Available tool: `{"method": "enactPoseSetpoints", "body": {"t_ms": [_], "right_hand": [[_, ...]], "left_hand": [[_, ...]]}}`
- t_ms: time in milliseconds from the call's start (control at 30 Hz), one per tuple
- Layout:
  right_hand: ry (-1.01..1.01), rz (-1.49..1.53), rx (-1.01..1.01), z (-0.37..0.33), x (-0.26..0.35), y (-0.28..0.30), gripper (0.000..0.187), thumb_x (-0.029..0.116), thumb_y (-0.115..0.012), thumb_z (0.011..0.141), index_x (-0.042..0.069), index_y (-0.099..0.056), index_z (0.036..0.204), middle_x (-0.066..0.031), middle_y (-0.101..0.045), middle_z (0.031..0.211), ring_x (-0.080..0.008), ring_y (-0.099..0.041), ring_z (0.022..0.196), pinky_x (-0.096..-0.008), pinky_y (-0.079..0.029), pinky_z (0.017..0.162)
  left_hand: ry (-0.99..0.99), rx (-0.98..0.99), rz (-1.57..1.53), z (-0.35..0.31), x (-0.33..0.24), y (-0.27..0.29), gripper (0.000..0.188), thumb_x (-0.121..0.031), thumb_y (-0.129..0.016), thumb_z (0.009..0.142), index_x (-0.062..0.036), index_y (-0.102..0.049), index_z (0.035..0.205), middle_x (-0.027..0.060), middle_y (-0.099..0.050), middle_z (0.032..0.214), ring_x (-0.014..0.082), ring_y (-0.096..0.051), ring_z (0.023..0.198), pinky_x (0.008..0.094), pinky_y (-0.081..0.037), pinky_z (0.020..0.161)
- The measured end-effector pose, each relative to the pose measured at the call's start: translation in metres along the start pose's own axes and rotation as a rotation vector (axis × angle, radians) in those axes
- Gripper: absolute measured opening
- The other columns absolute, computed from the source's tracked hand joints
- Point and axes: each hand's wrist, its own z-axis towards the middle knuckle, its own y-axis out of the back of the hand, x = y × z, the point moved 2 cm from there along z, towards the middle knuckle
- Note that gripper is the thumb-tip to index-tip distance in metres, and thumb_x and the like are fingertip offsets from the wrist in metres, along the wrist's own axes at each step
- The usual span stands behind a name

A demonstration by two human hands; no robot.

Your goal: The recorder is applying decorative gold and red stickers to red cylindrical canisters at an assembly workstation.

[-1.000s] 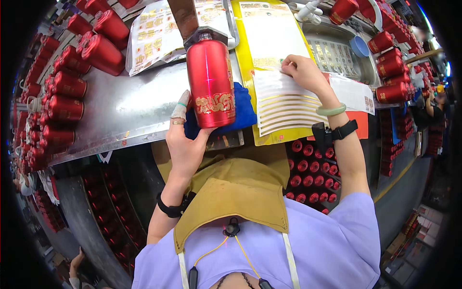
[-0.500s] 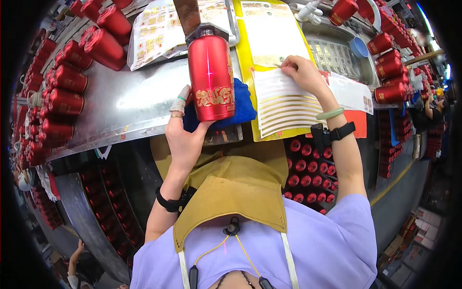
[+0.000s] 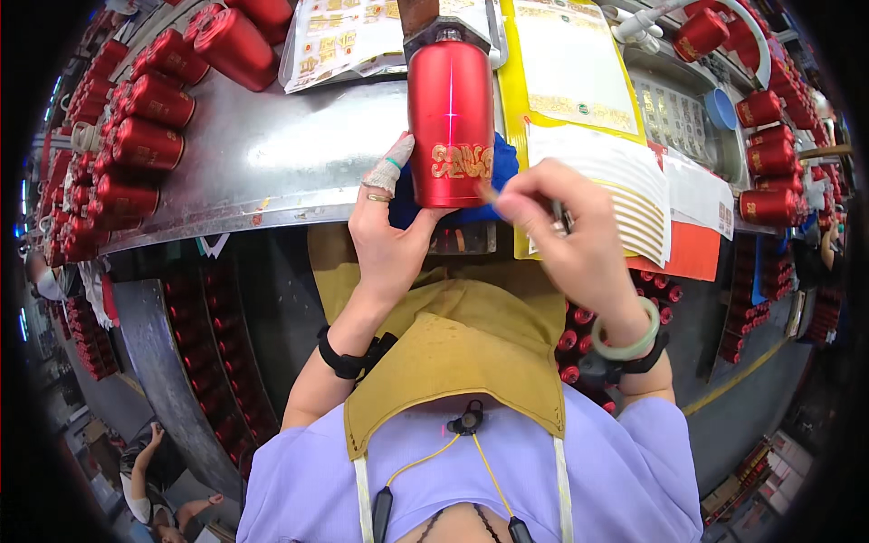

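A glossy red bottle (image 3: pixel 451 109) with a gold pattern around its lower part lies with its neck in a dark metal holder (image 3: pixel 439 27). Fingers and thumb of my left hand (image 3: pixel 387 231) grip its lower left side; one finger wears a white covering. At the bottle's lower right, my right hand (image 3: pixel 579 240) is closed in a pinch. A small brownish-gold bit shows at its fingertips, and something metallic glints among the fingers; I cannot make out either. Beneath the bottle sits a blue cloth (image 3: pixel 507 163). White sheets with curved gold strips (image 3: pixel 634 213) lie beside the right hand.
A metal worktop (image 3: pixel 272 154) spans the left, with rows of red bottles (image 3: pixel 149 145) along it. Yellow board (image 3: pixel 520 100) and printed sheet (image 3: pixel 579 63) lie right of the holder. Beyond are a metal sink (image 3: pixel 697 136), a blue cup (image 3: pixel 721 109) and a faucet (image 3: pixel 643 27).
My right hand has left the sheet of strips and come down and inward to the bottle's lower right. The bottle's visible pattern has shifted slightly. The whole view has moved a little.
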Motion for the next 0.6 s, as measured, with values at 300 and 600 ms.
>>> {"method": "enactPoseSetpoints", "body": {"t_ms": [300,600], "right_hand": [[-0.046,0.015,-0.041,-0.004,-0.029,-0.027,0.014,0.013,-0.075,0.092,-0.001,-0.069,0.092,-0.0091,-0.064,0.079,-0.0181,-0.055,0.062,-0.0338,-0.044,0.06],[-0.161,0.083,-0.062,-0.006,-0.031,-0.031,0.017,0.015,-0.077,0.092,-0.001,-0.071,0.09,-0.0052,-0.064,0.077,-0.0109,-0.053,0.062,-0.0278,-0.043,0.058]], "left_hand": [[0.255,0.167,-0.538,-0.003,-0.008,0.007,0.07,-0.006,-0.069,0.094,0.0055,-0.036,0.155,0.0188,-0.047,0.153,0.0261,-0.045,0.143,0.0393,-0.03,0.121],[0.267,0.127,-0.442,-0.003,-0.012,-0.001,0.068,-0.011,-0.068,0.099,0.0062,-0.035,0.155,0.0196,-0.046,0.154,0.0239,-0.043,0.143,0.0376,-0.032,0.12]]}}
